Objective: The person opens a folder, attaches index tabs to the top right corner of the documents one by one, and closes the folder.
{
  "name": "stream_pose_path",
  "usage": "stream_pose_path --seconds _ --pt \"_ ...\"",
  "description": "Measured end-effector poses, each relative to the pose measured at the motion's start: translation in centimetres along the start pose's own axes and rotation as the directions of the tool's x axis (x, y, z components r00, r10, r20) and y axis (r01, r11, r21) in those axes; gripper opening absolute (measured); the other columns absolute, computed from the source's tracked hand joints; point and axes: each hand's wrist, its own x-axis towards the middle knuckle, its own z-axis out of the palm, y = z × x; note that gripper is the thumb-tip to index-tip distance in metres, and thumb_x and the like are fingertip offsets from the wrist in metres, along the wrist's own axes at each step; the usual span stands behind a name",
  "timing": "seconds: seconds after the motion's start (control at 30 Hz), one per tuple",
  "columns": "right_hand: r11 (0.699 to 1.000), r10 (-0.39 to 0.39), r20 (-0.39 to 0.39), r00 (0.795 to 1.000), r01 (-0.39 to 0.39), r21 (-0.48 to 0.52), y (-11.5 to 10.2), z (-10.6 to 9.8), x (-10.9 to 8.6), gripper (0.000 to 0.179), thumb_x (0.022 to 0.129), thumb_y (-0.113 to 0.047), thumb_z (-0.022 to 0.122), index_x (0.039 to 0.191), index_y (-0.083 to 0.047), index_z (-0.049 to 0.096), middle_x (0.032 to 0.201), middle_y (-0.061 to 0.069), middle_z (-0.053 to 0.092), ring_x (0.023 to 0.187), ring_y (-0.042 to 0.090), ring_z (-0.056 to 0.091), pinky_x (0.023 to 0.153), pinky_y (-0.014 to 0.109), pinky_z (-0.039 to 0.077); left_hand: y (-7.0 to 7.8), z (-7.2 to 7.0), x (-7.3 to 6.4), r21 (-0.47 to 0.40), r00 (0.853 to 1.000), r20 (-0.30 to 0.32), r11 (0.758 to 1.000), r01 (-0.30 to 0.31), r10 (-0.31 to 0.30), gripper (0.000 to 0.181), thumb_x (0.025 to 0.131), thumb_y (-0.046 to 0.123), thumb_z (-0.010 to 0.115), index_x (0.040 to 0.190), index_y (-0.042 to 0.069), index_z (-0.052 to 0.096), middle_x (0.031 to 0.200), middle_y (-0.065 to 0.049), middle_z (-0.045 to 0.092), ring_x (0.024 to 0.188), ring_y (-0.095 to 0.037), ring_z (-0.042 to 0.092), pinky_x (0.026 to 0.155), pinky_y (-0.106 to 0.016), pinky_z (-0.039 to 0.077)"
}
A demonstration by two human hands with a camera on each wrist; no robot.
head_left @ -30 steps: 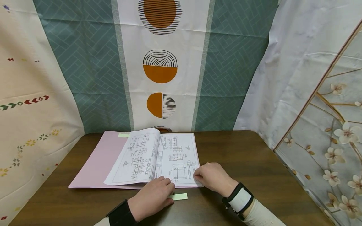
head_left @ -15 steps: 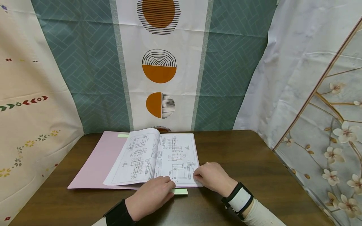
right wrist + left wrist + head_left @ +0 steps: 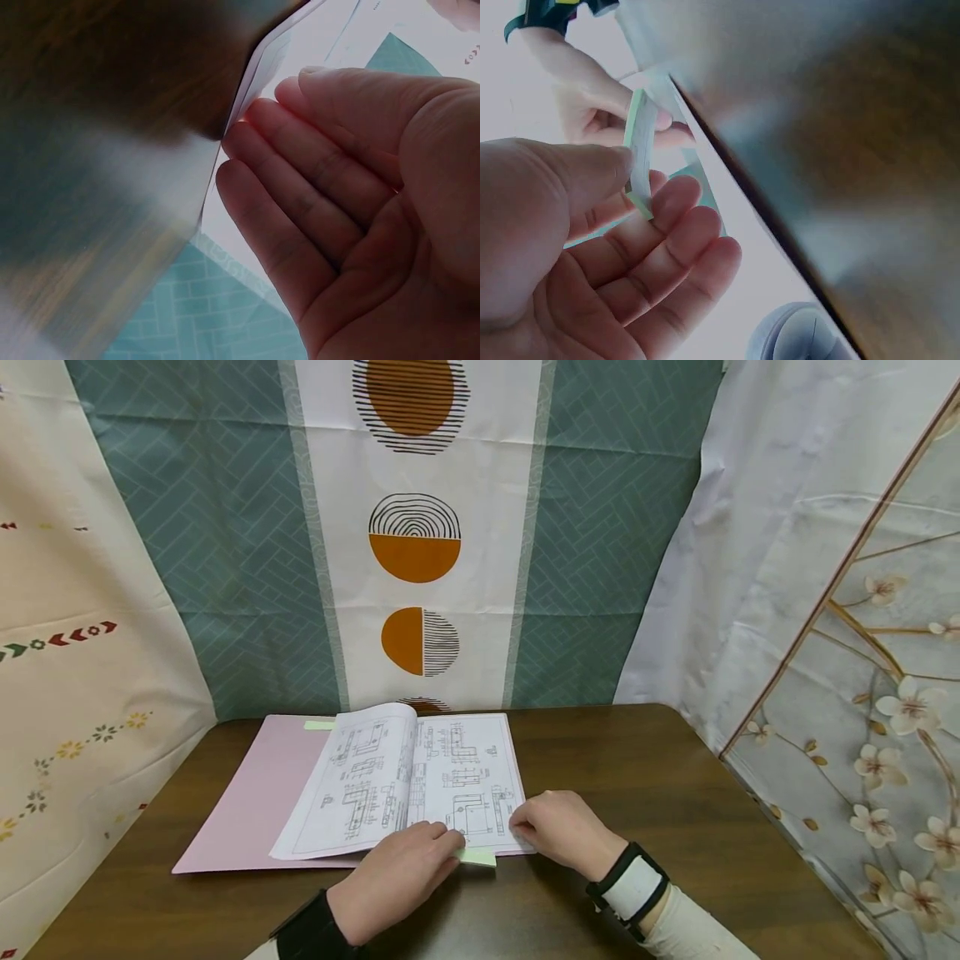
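Note:
My left hand (image 3: 401, 877) pinches a small pad of pale green sticky notes (image 3: 477, 857) between thumb and forefinger. The left wrist view shows the pad's thin edge (image 3: 639, 154), with the other fingers loosely bent behind it. An open booklet (image 3: 465, 777) of technical drawings has its left page curving up from the spine. The pad overlaps the booklet's lower edge. My right hand (image 3: 566, 831) touches the page's lower right corner; in the right wrist view its fingers (image 3: 289, 217) lie fairly straight, tips against the page. Whether the thumb touches paper, I cannot tell.
A pink cover (image 3: 255, 810) extends left from under the booklet. One pale green sticky note (image 3: 319, 725) lies at its top edge. All of it rests on a dark brown wooden table (image 3: 622, 760). Patterned curtains (image 3: 615, 527) hang behind and at both sides.
My left hand has brought the pad of sticky notes up from below the booklet to its lower edge. My right hand has stayed at the page corner.

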Motion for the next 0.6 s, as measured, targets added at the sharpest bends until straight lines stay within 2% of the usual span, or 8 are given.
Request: stream_pose_path --seconds 0.2,0.37,0.4,0.47,0.6 --pt "0.999 0.010 0.016 1.000 -0.011 0.034 0.2 0.2 -0.1 0.004 0.099 -0.014 0.084 0.097 -0.017 0.085 0.079 -0.010 0.069 0.065 0.008 0.051 0.062 0.027 0.045 -0.4 0.0 0.7 0.049 0.997 -0.065 0.998 0.047 -0.044 0.012 0.103 0.016 0.081 0.108 0.014 0.070 0.094 0.006 0.064 0.082 -0.012 0.058 0.070 -0.028 0.053" --pt "0.998 -0.015 -0.001 1.000 0.015 0.068 0.3 0.3 -0.2 0.008 0.099 -0.012 0.083 0.093 -0.017 0.082 0.072 -0.012 0.058 0.063 0.007 0.049 0.060 0.026 0.044 -0.8 0.4 0.6 0.065 0.992 -0.098 0.995 0.080 -0.074 0.013 0.102 0.016 0.082 0.109 0.013 0.071 0.092 0.005 0.064 0.081 -0.013 0.058 0.069 -0.028 0.053" --pt "0.998 -0.014 -0.006 1.000 0.014 0.067 0.2 0.2 -0.1 0.005 0.099 -0.012 0.084 0.095 -0.016 0.083 0.074 -0.012 0.061 0.064 0.007 0.050 0.061 0.026 0.046 -0.9 0.4 0.5 0.065 0.992 -0.101 0.994 0.086 -0.079 0.013 0.102 0.017 0.082 0.109 0.013 0.072 0.092 0.005 0.064 0.080 -0.013 0.058 0.069 -0.028 0.053" --pt "0.998 -0.006 -0.014 1.000 0.007 0.060 0.1 -0.2 0.1 0.003 0.099 -0.015 0.085 0.101 -0.014 0.084 0.081 -0.008 0.071 0.069 0.008 0.056 0.066 0.027 0.053 -1.0 0.3 0.6 0.058 0.990 -0.104 0.994 0.098 -0.091 0.012 0.102 0.017 0.081 0.109 0.013 0.072 0.092 0.005 0.064 0.080 -0.012 0.058 0.070 -0.029 0.054" --pt "0.998 0.002 -0.042 0.999 0.000 0.061 -0.6 -1.8 0.8 0.027 0.096 -0.021 0.089 0.121 -0.010 0.085 0.113 0.002 0.082 0.088 0.014 0.073 0.086 0.036 0.063 -1.3 -0.1 0.9 0.038 0.986 -0.122 0.992 0.122 -0.117 0.013 0.102 0.018 0.082 0.109 0.013 0.073 0.090 0.006 0.065 0.079 -0.011 0.058 0.070 -0.029 0.054"
